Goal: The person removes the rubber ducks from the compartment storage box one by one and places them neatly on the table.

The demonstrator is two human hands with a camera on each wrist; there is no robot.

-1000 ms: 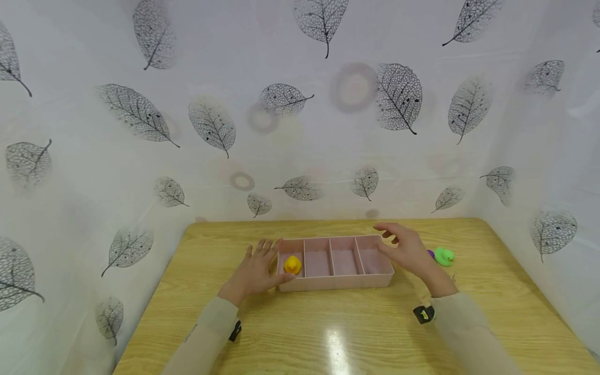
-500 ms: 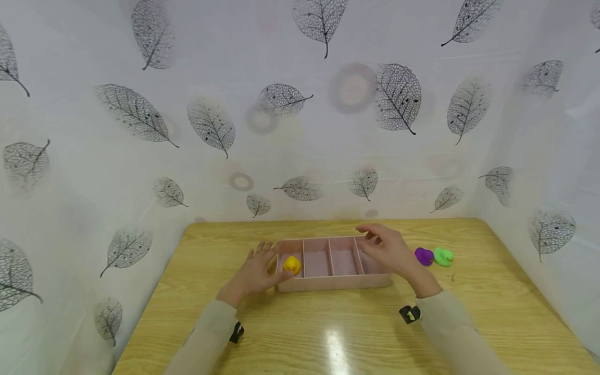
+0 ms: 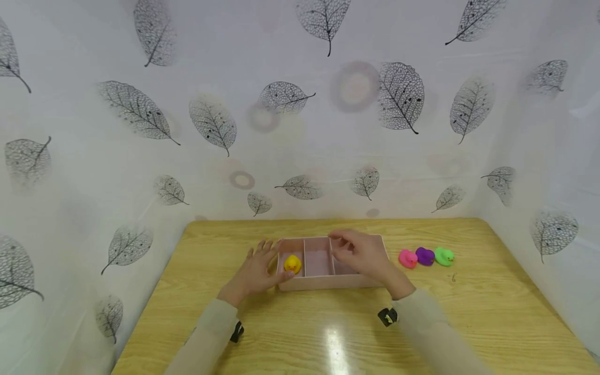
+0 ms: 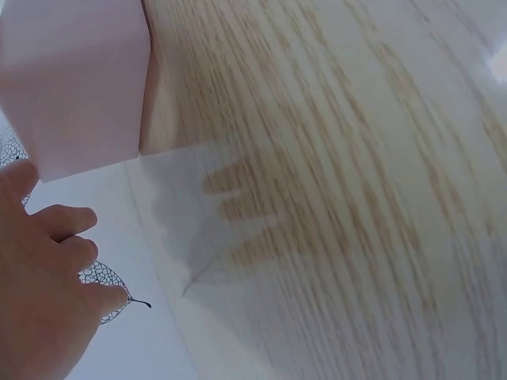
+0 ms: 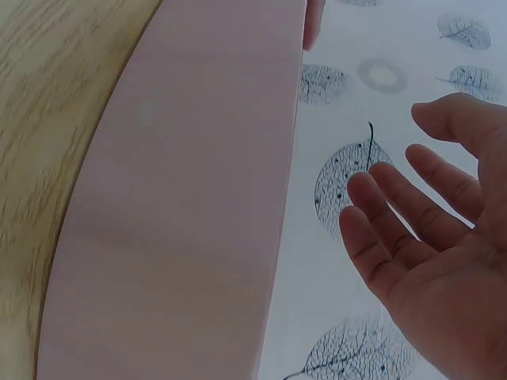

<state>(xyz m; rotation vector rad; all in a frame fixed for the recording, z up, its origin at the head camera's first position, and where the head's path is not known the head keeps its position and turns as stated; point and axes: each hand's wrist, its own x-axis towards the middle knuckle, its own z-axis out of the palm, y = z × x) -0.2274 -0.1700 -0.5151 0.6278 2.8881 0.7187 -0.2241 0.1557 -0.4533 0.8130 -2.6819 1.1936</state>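
A pale pink divided box lies lengthwise on the table. In its leftmost compartment sits a yellow rubber duck. My left hand rests at the box's left end, fingers spread by the back corner and thumb over the front rim beside the duck. In the left wrist view, my left hand is close to the box's end wall. Over the box's right half hovers my right hand, hiding some compartments. The right wrist view shows my right hand with relaxed fingers and nothing in the palm.
Right of the box, a pink duck, a purple duck and a green duck stand in a row. The wooden table is backed by a white curtain with leaf prints.
My right hand has moved left, from the box's right end to above its inner compartments. The purple and pink ducks have come into sight behind it. My left hand stays put.
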